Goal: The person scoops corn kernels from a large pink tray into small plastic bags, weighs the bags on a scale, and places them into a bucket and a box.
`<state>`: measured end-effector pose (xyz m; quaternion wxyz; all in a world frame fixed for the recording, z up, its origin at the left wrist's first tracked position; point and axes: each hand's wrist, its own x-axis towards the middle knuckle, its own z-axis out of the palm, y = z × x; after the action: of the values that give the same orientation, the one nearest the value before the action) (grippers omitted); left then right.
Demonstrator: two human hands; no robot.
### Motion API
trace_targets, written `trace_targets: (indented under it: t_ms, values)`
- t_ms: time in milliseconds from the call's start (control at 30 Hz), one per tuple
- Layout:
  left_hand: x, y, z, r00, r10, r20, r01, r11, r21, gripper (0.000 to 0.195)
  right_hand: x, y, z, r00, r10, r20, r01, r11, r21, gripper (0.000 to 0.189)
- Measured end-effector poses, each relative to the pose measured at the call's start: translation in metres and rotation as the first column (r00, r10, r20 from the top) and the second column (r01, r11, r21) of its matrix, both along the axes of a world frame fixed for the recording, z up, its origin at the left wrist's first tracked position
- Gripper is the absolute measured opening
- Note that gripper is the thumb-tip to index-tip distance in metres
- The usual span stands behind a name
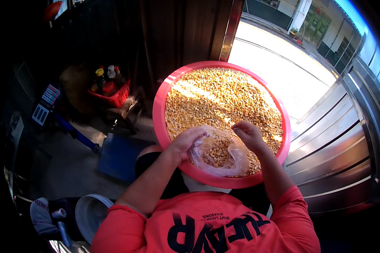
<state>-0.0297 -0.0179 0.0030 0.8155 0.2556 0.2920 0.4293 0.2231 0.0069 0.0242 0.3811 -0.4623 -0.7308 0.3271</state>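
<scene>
A wide, round pink plastic basin (160, 104) full of dried corn kernels (215, 91) stands before me. On the kernels, near the basin's close edge, lies a clear plastic bag (237, 163) with its mouth open and corn kernels inside. My left hand (190, 140) grips the bag's left rim between thumb and fingers. Just above and right of the bag is my right hand (248, 134), its fingertips pinched together over the corn; whether a kernel is between them is too small to tell.
Left of the basin, a red plastic basket (118, 96) of bottles and jars rests on a wooden stool (125, 112). A platform scale (120, 155) with a blue plate stands below it. A white bucket (93, 215) is at lower left. Metal door panels (332, 151) flank the right side.
</scene>
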Motion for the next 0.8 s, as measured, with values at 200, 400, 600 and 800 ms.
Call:
trace_targets:
  t_ms: [200,400,600,800]
  values:
    - [0.000,-0.006,0.011,0.999,0.026,-0.021,-0.026,1.000,0.007,0.016,0.034,0.005,-0.008,0.824,-0.171,0.540,0.209,0.978,-0.011,0.021]
    - [0.000,-0.006,0.011,0.999,0.034,-0.024,-0.034,0.999,-0.006,0.016,0.026,0.003,-0.025,0.773,-0.012,0.634,0.062,0.996,-0.057,0.030]
    - [-0.001,-0.005,0.009,0.999,0.031,-0.008,-0.031,1.000,0.000,0.016,0.027,0.001,-0.021,0.789,-0.075,0.610,0.112,0.994,-0.022,0.027]
    - [-0.001,-0.002,0.002,1.000,0.005,0.010,-0.005,1.000,0.013,0.015,0.029,0.010,-0.027,0.933,-0.162,0.320,0.178,0.984,-0.023,0.023]
